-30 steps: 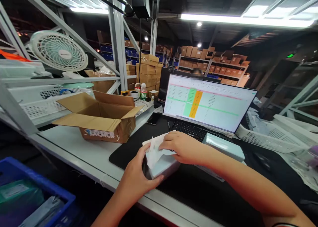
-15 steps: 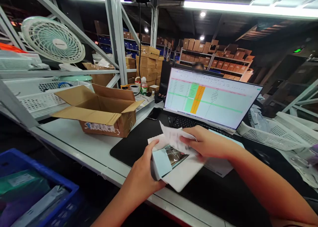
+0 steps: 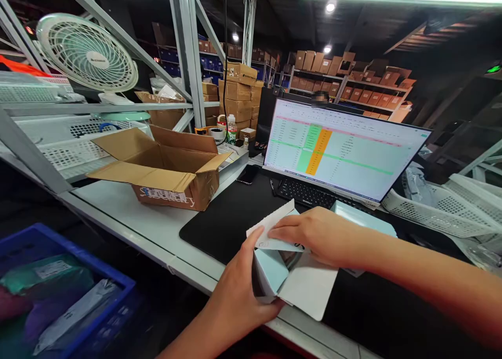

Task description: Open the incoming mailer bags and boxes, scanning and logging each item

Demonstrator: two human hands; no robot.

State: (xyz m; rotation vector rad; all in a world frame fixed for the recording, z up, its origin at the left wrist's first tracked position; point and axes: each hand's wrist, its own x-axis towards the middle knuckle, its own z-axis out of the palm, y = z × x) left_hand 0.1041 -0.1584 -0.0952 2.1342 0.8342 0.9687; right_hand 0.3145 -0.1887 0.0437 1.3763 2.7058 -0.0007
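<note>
My left hand (image 3: 240, 291) is wrapped round a small pale blue box (image 3: 270, 272) whose white lid flap (image 3: 309, 292) hangs open toward me. My right hand (image 3: 317, 236) lies over the box's open top, fingers pressed on a folded white paper slip (image 3: 270, 228) at the opening. What is inside the box is hidden under the hand and paper. Both hands are over the black desk mat (image 3: 227, 220), near the table's front edge.
An open cardboard box (image 3: 164, 168) sits left on the white table (image 3: 117, 215). A monitor (image 3: 341, 152) showing a spreadsheet, a keyboard (image 3: 308, 194) and a phone (image 3: 248, 174) stand behind. Another pale blue box (image 3: 363, 217) lies right; white baskets (image 3: 435, 210) far right; blue bin (image 3: 58, 291) lower left; fan (image 3: 87, 53) upper left.
The box lid has opened toward me. My right hand lifted the white paper above the box, then brought it down over the opening. The shiny packet seen inside is now covered.
</note>
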